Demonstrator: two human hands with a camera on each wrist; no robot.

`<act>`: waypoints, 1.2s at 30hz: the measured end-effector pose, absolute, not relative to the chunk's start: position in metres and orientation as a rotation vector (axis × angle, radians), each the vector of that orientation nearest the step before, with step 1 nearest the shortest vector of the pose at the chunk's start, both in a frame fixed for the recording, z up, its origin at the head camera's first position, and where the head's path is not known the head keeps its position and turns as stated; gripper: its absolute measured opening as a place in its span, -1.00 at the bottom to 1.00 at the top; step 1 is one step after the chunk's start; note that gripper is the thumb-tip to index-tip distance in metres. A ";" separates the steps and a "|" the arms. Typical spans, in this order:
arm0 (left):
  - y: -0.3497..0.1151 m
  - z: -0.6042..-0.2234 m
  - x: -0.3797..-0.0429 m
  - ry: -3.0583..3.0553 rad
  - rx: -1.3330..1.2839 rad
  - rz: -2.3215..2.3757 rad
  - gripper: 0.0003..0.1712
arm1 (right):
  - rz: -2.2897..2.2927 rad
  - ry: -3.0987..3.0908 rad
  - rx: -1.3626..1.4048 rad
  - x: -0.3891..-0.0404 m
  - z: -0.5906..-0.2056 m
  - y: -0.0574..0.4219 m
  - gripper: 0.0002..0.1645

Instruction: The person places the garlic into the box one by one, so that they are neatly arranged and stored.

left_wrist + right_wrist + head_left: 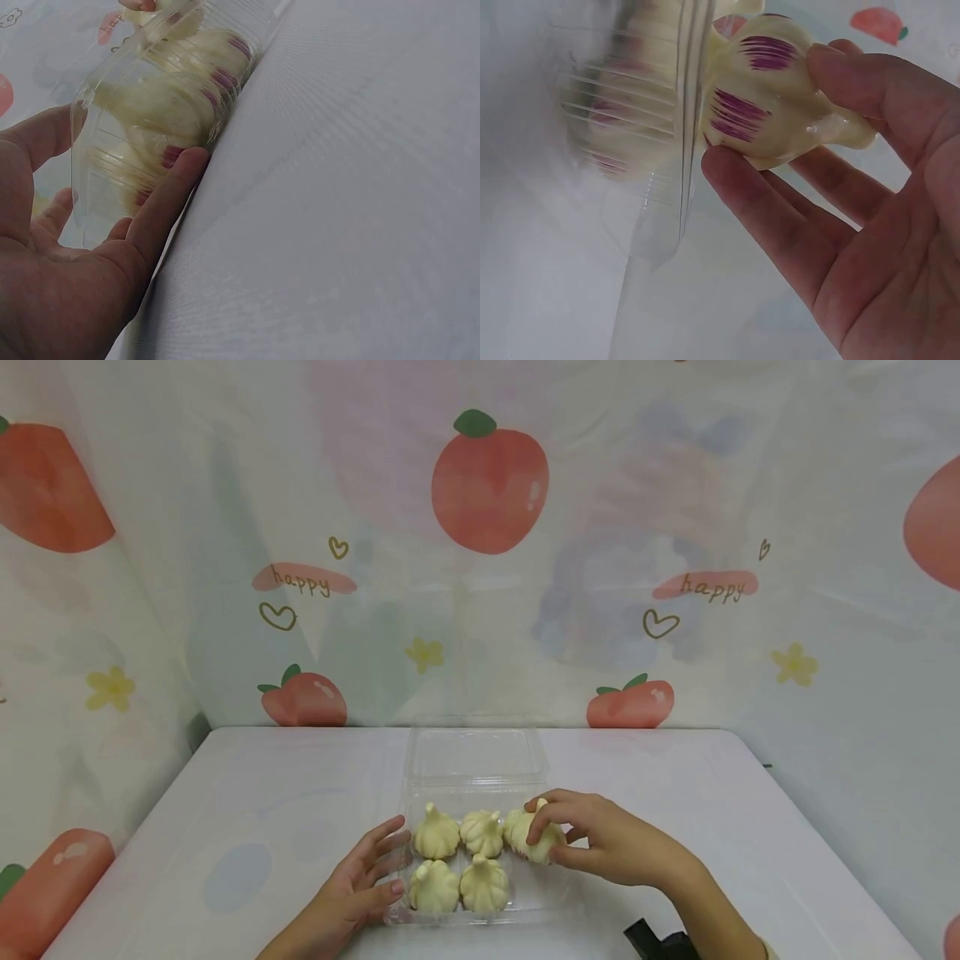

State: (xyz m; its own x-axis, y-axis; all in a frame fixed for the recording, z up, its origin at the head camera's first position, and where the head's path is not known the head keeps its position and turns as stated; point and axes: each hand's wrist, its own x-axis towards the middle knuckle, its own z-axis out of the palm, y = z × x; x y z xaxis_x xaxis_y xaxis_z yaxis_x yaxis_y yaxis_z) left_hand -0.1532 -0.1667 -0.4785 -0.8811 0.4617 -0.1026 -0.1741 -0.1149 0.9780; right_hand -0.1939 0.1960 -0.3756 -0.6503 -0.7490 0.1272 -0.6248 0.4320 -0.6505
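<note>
A clear plastic clamshell box (525, 897) lies with its lid (476, 756) folded back. Several cream garlic bulbs (437, 833) fill it in two rows, stems up; purple streaks mark their sides in the wrist views. My right hand (611, 839) pinches one garlic bulb (761, 94) between thumb and fingers, above the box's back right corner. Another bulb is partly hidden behind it. My left hand (356, 881) rests against the box's left end, fingers fairly straight. Its thumb (169, 199) touches the box low on the near side.
The box stands on a white-covered table (300, 793). Behind it hangs a printed cloth (480, 635) with fruit and flowers. A black object (660, 941) shows at the front edge, near the right forearm.
</note>
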 end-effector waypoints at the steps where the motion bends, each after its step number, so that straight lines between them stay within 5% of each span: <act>1: -0.167 -0.479 -0.153 1.744 0.318 2.046 -0.19 | -1.007 2.501 -1.222 -0.194 -0.376 0.196 -0.67; 13: -0.166 -0.477 -0.152 1.756 0.315 2.043 -0.20 | -0.808 2.585 -1.319 -0.189 -0.381 0.186 -0.57; 36: -0.165 -0.475 -0.152 1.761 0.301 2.032 -0.22 | -0.586 2.542 -1.235 -0.184 -0.380 0.181 -0.70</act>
State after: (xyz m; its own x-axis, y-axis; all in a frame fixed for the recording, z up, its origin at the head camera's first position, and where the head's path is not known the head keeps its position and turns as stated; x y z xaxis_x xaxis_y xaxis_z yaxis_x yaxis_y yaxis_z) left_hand -0.1525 -0.1654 -0.4754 -0.8826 0.4556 -0.1158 -0.1795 -0.0988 0.9788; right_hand -0.1836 0.1811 -0.3801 -0.6073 -0.7928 -0.0512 -0.6903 0.5585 -0.4599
